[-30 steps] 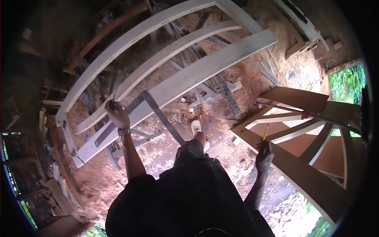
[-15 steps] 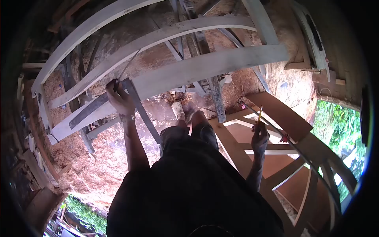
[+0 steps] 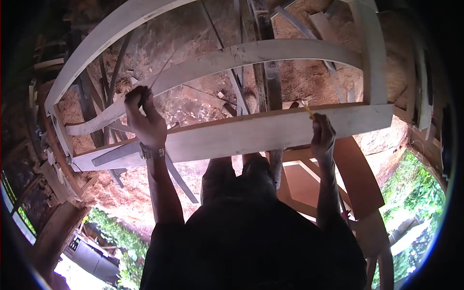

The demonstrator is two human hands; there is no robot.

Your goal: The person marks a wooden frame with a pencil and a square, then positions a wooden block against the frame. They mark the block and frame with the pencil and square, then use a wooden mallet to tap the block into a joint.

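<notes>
My left hand [image 3: 146, 118], a watch on its wrist, is raised over the left part of a long pale board [image 3: 217, 140]. Its fingers are closed around a small dark object that I cannot make out, and a thin strip [image 3: 162, 70] points up and right from there. Below this hand a flat metal square [image 3: 116, 153] lies across the board, one arm sticking out past the near edge; its corner is hidden. My right hand [image 3: 323, 135] pinches a yellow pencil [image 3: 310, 113] above the board's right part, tip upward.
The board belongs to a frame with curved rails [image 3: 290, 50] and an upright [image 3: 374, 72], with dark supports [image 3: 268, 77] beneath. Brown frame pieces [image 3: 357, 179] lie at lower right. Wood shavings [image 3: 111, 188] cover the ground.
The view has shifted, and the board now sits lower and nearer to my body. My right hand with the pencil has come over the board. My left hand has risen relative to the square.
</notes>
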